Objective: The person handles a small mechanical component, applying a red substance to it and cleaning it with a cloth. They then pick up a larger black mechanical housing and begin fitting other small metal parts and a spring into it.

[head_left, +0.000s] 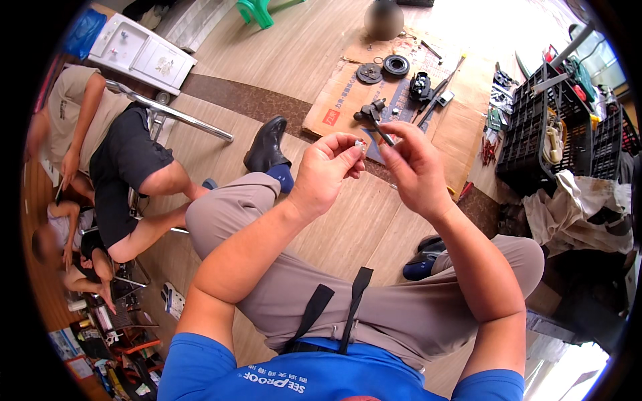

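Observation:
In front of my knees, my left hand point(329, 170) is closed in a pinch. Between its thumb and fingertips is a small pale piece point(360, 144) with a reddish spot, too small to name. Close by on the right, my right hand point(420, 167) has its thumb and fingers closed about a dark rod-shaped piece point(384, 134). Its far end overlaps a dark metal part point(370, 109), and I cannot tell whether the two are joined. Beyond my hands, a black ring-shaped part point(396, 65), a dark disc point(369, 73) and a black housing point(420, 85) lie on flattened cardboard point(465, 134).
Black plastic crates point(535, 144) stand at the right, with a crumpled pale cloth point(578, 210) nearer me. A long tool point(449, 79) lies across the cardboard. Two people sit at the left, near a white cabinet point(144, 53). A green stool point(255, 12) stands at the back.

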Motion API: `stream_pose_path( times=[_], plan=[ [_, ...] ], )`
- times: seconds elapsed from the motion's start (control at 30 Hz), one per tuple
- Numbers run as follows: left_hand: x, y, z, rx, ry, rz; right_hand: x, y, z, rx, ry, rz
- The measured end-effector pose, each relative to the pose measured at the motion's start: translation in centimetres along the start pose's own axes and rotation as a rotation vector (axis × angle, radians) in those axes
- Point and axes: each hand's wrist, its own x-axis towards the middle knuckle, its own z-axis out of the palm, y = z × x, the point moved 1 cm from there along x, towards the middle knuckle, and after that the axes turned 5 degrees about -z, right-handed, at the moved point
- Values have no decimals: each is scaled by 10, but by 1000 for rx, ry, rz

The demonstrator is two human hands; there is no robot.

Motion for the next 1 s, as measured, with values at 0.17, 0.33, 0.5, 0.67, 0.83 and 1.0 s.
stream_pose_path(
  times=[0.17, 0.33, 0.5, 0.67, 0.83, 1.0],
  plan=[
    [-1, -2, 7, 78, -42, 66, -4, -2, 4, -101, -127, -66],
    [-2, -2, 5, 76, -34, 46, -1, -9, 2, -209, -82, 4],
    [-1, -3, 3, 11, -56, 17, -3, -9, 3, -306, -75, -40],
    [-1, -3, 4, -32, -55, 16, -5, -9, 7, -328, -89, -30],
    [-2, -5, 7, 119, -2, 105, -8, -9, 10, -330, -91, -12],
    [0, -5, 7, 192, 31, 132, -6, -14, 8, -324, -62, -45]
  ],
)
